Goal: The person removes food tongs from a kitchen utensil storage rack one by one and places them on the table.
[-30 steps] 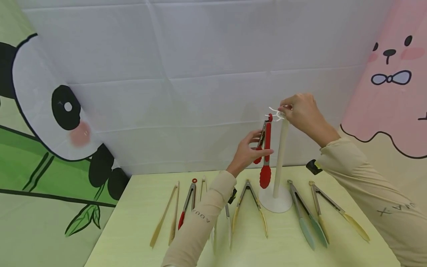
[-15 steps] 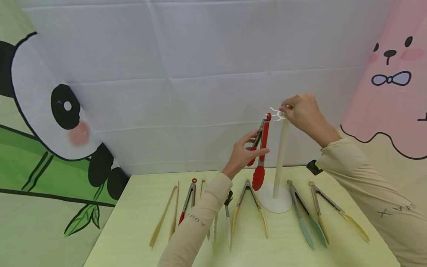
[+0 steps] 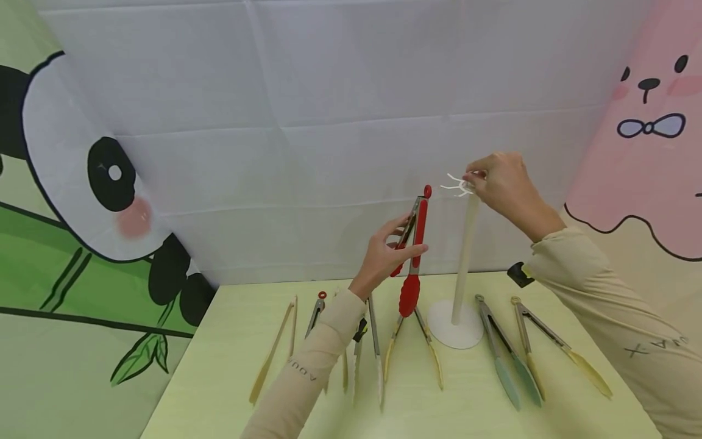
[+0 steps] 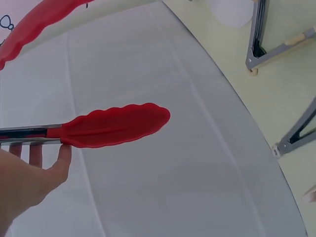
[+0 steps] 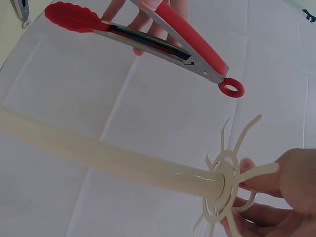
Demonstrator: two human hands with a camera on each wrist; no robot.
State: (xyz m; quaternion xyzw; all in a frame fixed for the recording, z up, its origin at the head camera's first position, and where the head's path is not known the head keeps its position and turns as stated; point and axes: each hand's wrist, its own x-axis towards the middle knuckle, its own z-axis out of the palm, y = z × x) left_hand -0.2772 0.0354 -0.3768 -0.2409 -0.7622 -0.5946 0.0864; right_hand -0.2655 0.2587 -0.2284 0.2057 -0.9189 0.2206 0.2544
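My left hand point(image 3: 378, 259) holds a pair of red-handled tongs point(image 3: 421, 225) upright, with fingers and thumb spread across its two arms. The tongs' scalloped red head point(image 4: 118, 126) points away from the hand in the left wrist view. Its red hanging ring point(image 5: 231, 87) is apart from the hooks of a white stand point(image 3: 465, 262). At the top of that stand, my right hand point(image 3: 504, 189) pinches the round hook rack point(image 5: 259, 171) between thumb and fingers. Several thin hooks fan out from the rack, all bare in the right wrist view.
Several other tongs lie spread on the pale table point(image 3: 192, 390). Green-tipped tongs point(image 3: 507, 378) and yellow-tipped tongs point(image 3: 587, 372) lie right of the stand's round base point(image 3: 455, 335). Wooden tongs point(image 3: 267, 360) lie at the left. A white cloth point(image 3: 329, 171) hangs behind.
My left hand has moved left with the red tongs, and their ring has gone from overlapping the hook tips to apart from them. My right hand stays on the rack.
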